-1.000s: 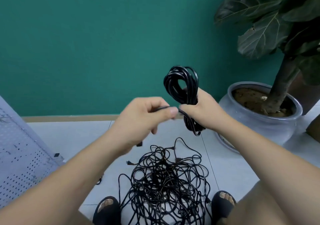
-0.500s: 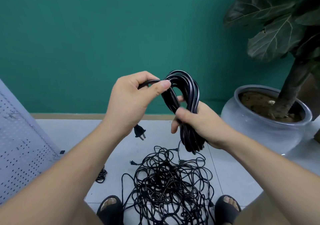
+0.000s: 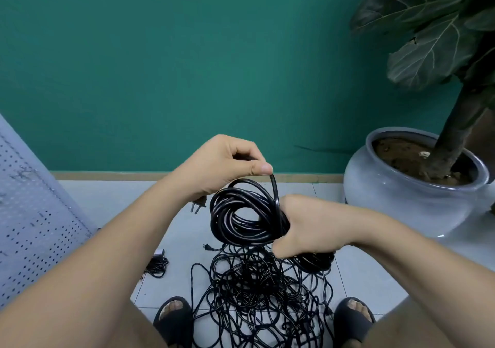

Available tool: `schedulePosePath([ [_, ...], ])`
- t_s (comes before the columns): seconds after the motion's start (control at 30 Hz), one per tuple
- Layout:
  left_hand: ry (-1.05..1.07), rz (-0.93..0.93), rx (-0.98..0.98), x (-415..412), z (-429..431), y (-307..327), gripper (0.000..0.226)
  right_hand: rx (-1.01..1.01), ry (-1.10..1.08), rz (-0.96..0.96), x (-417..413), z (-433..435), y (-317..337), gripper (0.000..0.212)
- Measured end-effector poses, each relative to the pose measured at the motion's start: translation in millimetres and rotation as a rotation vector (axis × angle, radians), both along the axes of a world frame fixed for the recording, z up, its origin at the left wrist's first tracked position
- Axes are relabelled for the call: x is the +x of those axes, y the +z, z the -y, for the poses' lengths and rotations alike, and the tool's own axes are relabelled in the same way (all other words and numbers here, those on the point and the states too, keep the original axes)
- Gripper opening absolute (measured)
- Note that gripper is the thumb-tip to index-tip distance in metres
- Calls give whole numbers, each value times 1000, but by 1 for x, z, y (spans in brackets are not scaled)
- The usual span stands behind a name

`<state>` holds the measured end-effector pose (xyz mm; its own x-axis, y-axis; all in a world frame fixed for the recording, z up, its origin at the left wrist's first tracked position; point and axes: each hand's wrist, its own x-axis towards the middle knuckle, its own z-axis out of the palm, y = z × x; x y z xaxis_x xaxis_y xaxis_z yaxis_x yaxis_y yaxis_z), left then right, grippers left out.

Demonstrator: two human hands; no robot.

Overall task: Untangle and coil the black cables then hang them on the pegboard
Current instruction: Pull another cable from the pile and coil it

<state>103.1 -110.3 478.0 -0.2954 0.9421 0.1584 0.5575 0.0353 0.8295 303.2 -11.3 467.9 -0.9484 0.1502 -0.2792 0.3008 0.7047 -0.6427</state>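
**One coil in the hands, a tangle on the floor**

Nearest to the camera, two feet stand on the pale tiled floor, one in the left sandal and one in the right sandal. Between them lies the tangled pile of black cables, many loose loops that reach from the sandals up to under the hands. A small plug shows at the far left edge of this pile. To the left, apart from the pile, a small black cable bundle lies on the floor near the pegboard.

Above the pile, the right hand is closed as a fist around one side of the coiled cable, with the strands pressed together inside it. The round loops of the coil stand out to the left of the fist, and a shorter part comes out below the hand at the right.

The left hand is higher and a little further away. Its thumb and curled forefinger pinch a single strand of the same cable, and this strand goes down from the thumb tip into the coil, just beside the right hand. A two-pin plug shows under the left wrist, in the air, just left of the coil.

The grey pegboard leans at the left edge, full of small holes. On the right stands a round grey pot with brown soil, and from it rises the plant with a thick trunk and large dark leaves. Behind everything is the green wall, with a wooden skirting board along its foot
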Motion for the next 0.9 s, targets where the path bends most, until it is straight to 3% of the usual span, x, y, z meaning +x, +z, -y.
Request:
schedulePosePath([
  [0.13,-94,34,-81,-9,-6,-17,30,21,-65,-88,1,1,7,30],
  [0.23,-72,-102,-81,-1,-12,-38,7,61,-198,-176,3,-10,17,25],
  [0.3,-12,-294,-137,3,-25,-57,28,49,-303,-176,6,-21,22,22],
  [0.37,47,-378,-245,14,-32,-65,24,101,-384,-153,8,-34,21,26],
  [0.47,23,-372,-225,33,-36,-74,23,199,-478,-170,5,-45,12,25],
  [0.63,51,-517,-309,67,-32,-74,29,382,-549,-290,-5,-63,-1,29],
  [0.77,32,-614,-327,79,-21,-57,26,405,-520,-238,-7,-77,-11,42],
  [0.9,8,-699,-282,72,-6,-36,32,539,-422,-134,-13,-80,-22,39],
])
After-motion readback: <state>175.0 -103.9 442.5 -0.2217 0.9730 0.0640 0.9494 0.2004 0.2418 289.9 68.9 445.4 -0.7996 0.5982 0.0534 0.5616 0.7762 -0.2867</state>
